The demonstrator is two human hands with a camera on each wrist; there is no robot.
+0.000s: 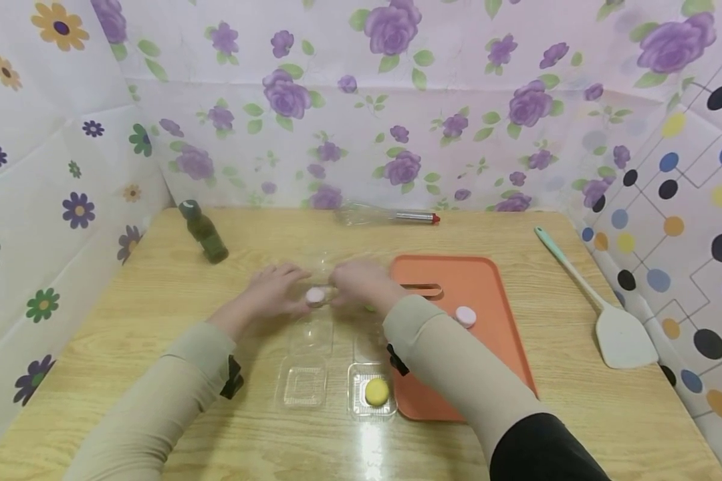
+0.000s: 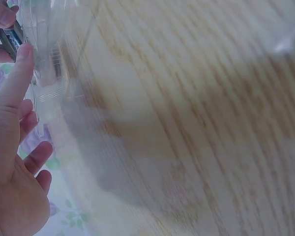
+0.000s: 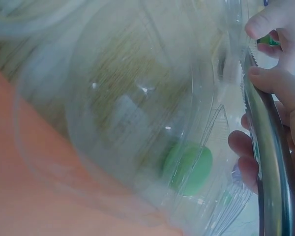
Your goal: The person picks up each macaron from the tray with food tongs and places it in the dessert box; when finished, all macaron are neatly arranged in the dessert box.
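My right hand [image 1: 361, 284] grips metal tongs [image 3: 273, 157] with serrated edges; their rounded end [image 1: 433, 291] sticks out behind the hand. A pale pink macaron [image 1: 315, 296] sits between my two hands, close to the tong tips. My left hand [image 1: 271, 294] has its thumb at the wall of a clear plastic box [image 2: 51, 78], its other fingers loosely bent. Under my right hand a green macaron [image 3: 189, 167] shows through the clear plastic, mostly hidden in the head view. Nearer me, a yellow macaron [image 1: 376, 392] lies in a clear box [image 1: 355, 409].
Another pink macaron [image 1: 466, 316] lies on an orange tray [image 1: 505, 361] at right. An unfilled clear box [image 1: 303, 386] stands at near left. A whisk [image 1: 397, 216] lies at the back, a dark green bottle [image 1: 204, 232] at back left, a white spatula [image 1: 622, 337] at far right.
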